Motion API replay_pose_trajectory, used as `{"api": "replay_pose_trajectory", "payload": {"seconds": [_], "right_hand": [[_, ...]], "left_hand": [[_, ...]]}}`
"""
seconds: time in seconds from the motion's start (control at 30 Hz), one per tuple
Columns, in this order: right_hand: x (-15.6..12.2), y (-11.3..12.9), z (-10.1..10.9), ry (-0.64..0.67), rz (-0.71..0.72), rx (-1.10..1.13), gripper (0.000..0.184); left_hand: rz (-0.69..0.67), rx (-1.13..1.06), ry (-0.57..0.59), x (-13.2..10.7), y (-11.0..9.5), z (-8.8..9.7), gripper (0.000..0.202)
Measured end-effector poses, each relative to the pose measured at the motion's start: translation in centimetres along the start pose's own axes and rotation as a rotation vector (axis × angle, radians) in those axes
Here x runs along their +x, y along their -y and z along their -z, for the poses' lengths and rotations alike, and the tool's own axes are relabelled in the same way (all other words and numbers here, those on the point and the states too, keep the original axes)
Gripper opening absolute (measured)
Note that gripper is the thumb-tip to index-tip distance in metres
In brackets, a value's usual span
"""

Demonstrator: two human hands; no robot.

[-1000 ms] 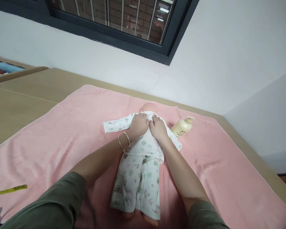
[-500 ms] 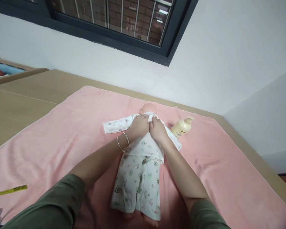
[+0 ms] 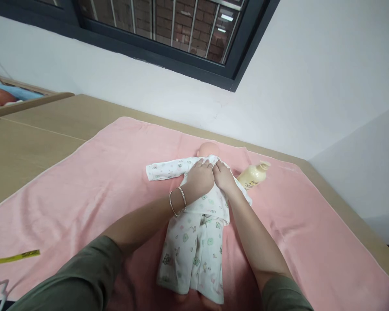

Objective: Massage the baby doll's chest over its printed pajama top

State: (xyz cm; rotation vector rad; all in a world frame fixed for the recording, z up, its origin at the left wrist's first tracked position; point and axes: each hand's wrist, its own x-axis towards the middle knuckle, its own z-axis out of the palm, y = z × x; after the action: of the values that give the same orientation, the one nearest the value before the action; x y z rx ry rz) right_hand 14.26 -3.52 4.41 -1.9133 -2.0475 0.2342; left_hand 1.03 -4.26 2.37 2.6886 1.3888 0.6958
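Note:
A baby doll (image 3: 208,149) lies on a pink blanket with its head away from me. It wears a white patterned top (image 3: 210,205) and matching trousers (image 3: 191,255); its feet poke out at the near end. My left hand (image 3: 200,177) rests on the upper part of the top, fingers laid out over the cloth, two bangles on the wrist. Close beside it, my right hand (image 3: 223,176) also lies on the top with its fingers extended. Neither hand visibly grips anything. A pale yellow pump bottle (image 3: 253,175) lies tilted by the doll's right-side sleeve.
The pink blanket (image 3: 304,207) covers much of a wooden surface (image 3: 45,125) against a white wall. Overhead is a dark-framed window (image 3: 181,56). A yellow strip (image 3: 14,258) and a white cable (image 3: 0,285) lie at left. Beyond them stands a wooden-edged crib-like box (image 3: 35,101).
The whole view has shifted slightly, so everything sits further right. My left hand has slid a little inward across the top towards my right hand. Both hands stay on the doll.

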Motion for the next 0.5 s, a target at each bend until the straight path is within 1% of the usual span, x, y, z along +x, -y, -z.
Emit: {"api": "replay_pose_trajectory", "payload": {"seconds": [0.07, 0.23, 0.3, 0.4, 0.5], "right_hand": [[-0.3, 0.3, -0.1, 0.004, 0.004, -0.038, 0.046], [-2.8, 3.0, -0.2, 0.031, 0.058, -0.181, 0.054], [-3.5, 3.7, -0.2, 0.049, 0.067, -0.2, 0.054], [-3.4, 3.5, 0.0, 0.062, 0.072, -0.171, 0.055], [-1.9, 2.1, 0.0, 0.061, 0.079, -0.112, 0.055]], "left_hand": [[-0.027, -0.013, -0.007, 0.2, 0.5, 0.3, 0.04], [0.098, -0.132, 0.0, 1.3, 3.3, 0.6, 0.035], [0.131, -0.139, -0.012, 1.5, 3.8, 0.5, 0.035], [0.194, -0.109, -0.049, 1.3, 3.4, -0.1, 0.039], [0.208, -0.082, -0.058, 0.8, 2.1, -0.6, 0.045]]}}
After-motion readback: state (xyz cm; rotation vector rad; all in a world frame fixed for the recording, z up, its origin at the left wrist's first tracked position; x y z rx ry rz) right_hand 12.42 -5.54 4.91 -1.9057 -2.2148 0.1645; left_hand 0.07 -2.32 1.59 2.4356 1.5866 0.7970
